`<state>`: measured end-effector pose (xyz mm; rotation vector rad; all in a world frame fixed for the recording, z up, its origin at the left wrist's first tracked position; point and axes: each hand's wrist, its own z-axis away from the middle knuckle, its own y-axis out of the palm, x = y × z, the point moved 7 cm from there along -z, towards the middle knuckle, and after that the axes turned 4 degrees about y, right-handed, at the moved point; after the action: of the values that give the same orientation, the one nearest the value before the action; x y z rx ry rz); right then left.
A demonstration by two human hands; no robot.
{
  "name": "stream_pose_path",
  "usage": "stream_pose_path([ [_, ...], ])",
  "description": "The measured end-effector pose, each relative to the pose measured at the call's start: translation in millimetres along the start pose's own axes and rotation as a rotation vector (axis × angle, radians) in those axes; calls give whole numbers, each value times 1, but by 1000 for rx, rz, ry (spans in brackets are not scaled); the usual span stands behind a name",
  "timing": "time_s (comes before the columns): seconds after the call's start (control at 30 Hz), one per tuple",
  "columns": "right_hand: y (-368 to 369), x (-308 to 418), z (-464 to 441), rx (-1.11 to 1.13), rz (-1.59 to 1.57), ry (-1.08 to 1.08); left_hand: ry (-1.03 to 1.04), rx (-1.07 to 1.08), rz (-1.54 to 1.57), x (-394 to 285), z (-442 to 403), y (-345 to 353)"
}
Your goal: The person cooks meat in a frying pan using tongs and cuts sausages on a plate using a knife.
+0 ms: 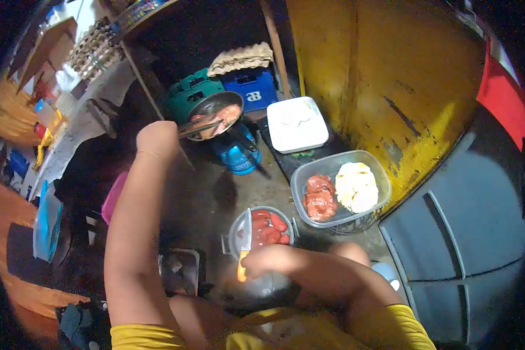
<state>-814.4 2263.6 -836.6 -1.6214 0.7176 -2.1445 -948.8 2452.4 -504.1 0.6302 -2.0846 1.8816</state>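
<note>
My left hand reaches out to the frying pan, its fingers closed on what look like dark tongs that extend into the pan. Reddish pieces of meat lie in that pan, above a blue gas canister. Close to my body, my right hand grips a knife by its orange handle, blade pointing away from me. The blade is over the left side of a metal pot, which holds several red sausages.
Right of the pot stands a clear plastic container with reddish meat and pale yellow slices. Behind it is a white lidded box. Green and blue crates stand farther back, by a yellow panel.
</note>
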Motion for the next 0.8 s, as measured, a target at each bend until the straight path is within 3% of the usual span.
stream_pose_path([
  [0.1, -18, -9, 8, -203, -127, -152, 12, -8, 15, -2, -13, 8],
  [0.13, -24, -3, 6, -221, 6, -119, 12, 15, 17, -5, -17, 14],
  [0.2, -37, 13, 5, 4, 289, 189, 5, 44, 37, -18, -26, 26],
  [0.33, -28, 4, 3, 19, 257, 119, -86, 14, 154, -33, -49, 60],
  [0.47, -17, -1, 10, 193, 78, 154, -95, 15, 210, -45, -64, 72],
  [0.57, -10, -21, 5, 114, 46, 90, -181, 55, 269, -49, -74, 75],
  [0.63, -24, -23, 9, -96, 31, 64, -161, 57, 278, -53, -83, 85],
  [0.8, -39, -16, 15, -156, 64, 10, -247, -1, 356, -50, -95, 94],
])
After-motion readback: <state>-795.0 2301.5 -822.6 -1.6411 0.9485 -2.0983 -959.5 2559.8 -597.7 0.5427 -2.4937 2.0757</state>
